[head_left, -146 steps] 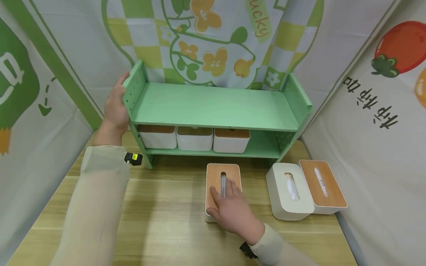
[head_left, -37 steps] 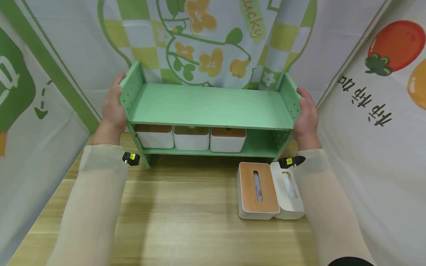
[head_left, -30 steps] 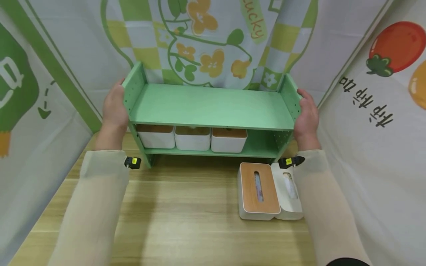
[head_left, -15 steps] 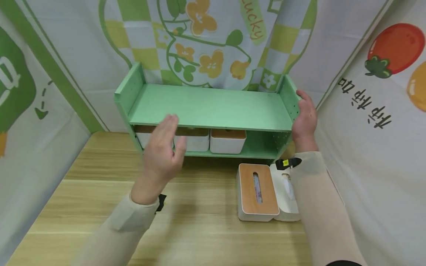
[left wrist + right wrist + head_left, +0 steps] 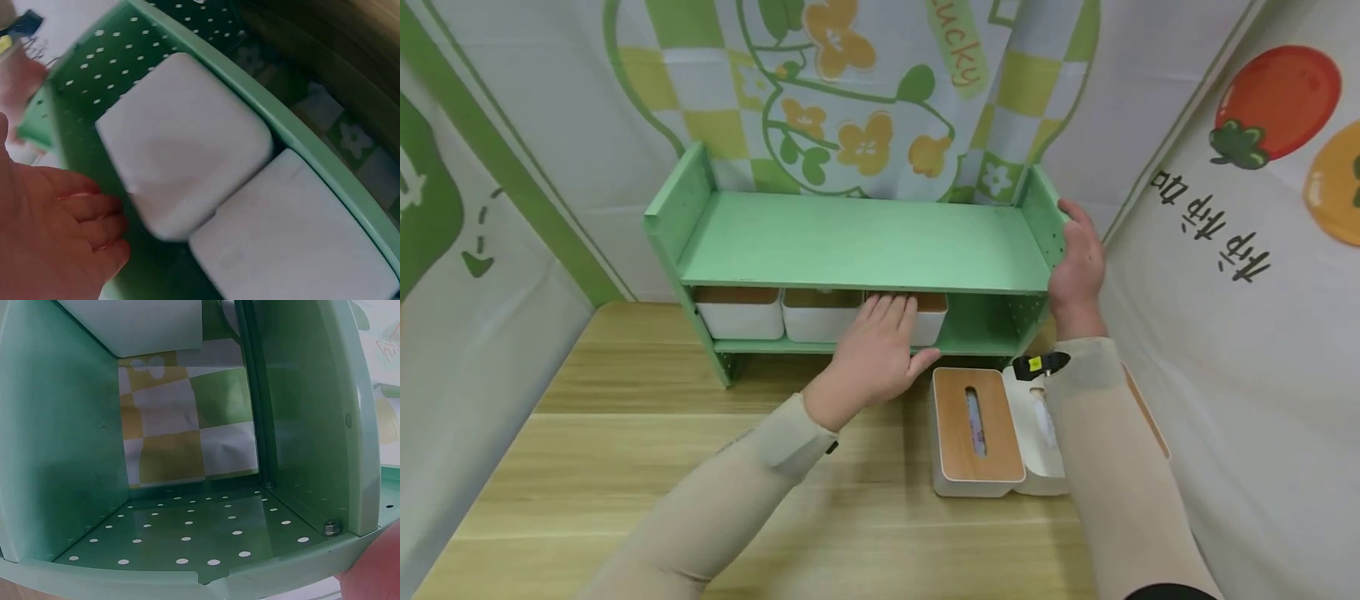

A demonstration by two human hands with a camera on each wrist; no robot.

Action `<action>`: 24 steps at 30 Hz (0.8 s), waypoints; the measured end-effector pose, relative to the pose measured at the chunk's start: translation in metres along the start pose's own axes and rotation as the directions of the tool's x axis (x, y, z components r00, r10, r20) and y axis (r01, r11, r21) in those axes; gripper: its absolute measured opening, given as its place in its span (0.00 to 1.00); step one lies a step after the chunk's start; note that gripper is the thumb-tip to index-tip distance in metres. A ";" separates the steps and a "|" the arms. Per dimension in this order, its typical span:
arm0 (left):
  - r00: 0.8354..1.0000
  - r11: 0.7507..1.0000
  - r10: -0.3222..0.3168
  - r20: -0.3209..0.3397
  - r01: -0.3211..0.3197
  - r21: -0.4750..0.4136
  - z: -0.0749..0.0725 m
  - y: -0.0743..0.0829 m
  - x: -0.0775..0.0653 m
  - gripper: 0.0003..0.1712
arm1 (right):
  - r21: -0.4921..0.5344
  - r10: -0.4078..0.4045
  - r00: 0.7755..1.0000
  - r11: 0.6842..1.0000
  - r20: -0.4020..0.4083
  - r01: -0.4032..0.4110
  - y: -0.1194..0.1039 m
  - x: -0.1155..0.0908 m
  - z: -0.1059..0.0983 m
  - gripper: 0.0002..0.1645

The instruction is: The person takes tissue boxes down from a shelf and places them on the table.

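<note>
On the lower level of the green shelf rack [image 5: 850,242] stand three white tissue boxes, the left one [image 5: 741,317], the middle one [image 5: 820,323] and the right one [image 5: 929,325]. My left hand [image 5: 876,354] reaches under the upper board at the right box, fingers extended over its brown lid; the fingertips are partly hidden. In the left wrist view, the fingers [image 5: 94,219] lie close beside a white box [image 5: 187,137]. My right hand [image 5: 1077,267] rests against the outer face of the rack's right side panel [image 5: 1041,200], its fingers pointing up.
In front of the rack's right end, a wood-topped tissue box [image 5: 951,425] and a white tissue box [image 5: 1026,400] stand side by side on the wooden table [image 5: 625,467]. A brown lid edge [image 5: 1147,414] shows behind my right sleeve. Printed cloth walls enclose the table.
My left hand has left the rack's left panel and moved right to the right-hand box. Earlier, my right hand went from the wood-topped box, now farther right, to the right panel.
</note>
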State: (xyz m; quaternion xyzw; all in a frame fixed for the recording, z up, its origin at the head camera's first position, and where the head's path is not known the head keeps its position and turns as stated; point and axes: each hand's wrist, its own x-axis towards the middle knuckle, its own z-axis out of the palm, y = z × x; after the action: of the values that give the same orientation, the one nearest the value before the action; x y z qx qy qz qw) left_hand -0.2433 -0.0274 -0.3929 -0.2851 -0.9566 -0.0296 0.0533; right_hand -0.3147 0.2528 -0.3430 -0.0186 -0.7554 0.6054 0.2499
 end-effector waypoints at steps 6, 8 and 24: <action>0.997 0.996 -0.083 0.000 0.083 -0.010 0.009 0.003 0.036 0.45 | -0.007 -0.018 1.000 1.000 0.013 0.018 0.001 -0.001 0.004 0.27; 0.994 0.994 -0.104 0.023 0.105 -0.041 0.010 0.003 0.045 0.43 | -0.019 -0.014 1.000 1.000 0.012 0.015 0.001 -0.002 0.004 0.27; 0.980 0.988 -0.140 0.141 0.148 -0.046 0.015 0.011 0.068 0.44 | -0.013 -0.021 1.000 1.000 0.009 0.021 0.001 0.000 -0.001 0.28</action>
State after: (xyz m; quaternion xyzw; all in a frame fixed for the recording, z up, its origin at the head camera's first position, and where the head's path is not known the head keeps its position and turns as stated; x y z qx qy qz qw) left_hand -0.2949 0.0193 -0.3992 -0.2179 -0.9749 -0.0404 -0.0230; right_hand -0.3145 0.2537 -0.3440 -0.0096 -0.7607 0.5978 0.2528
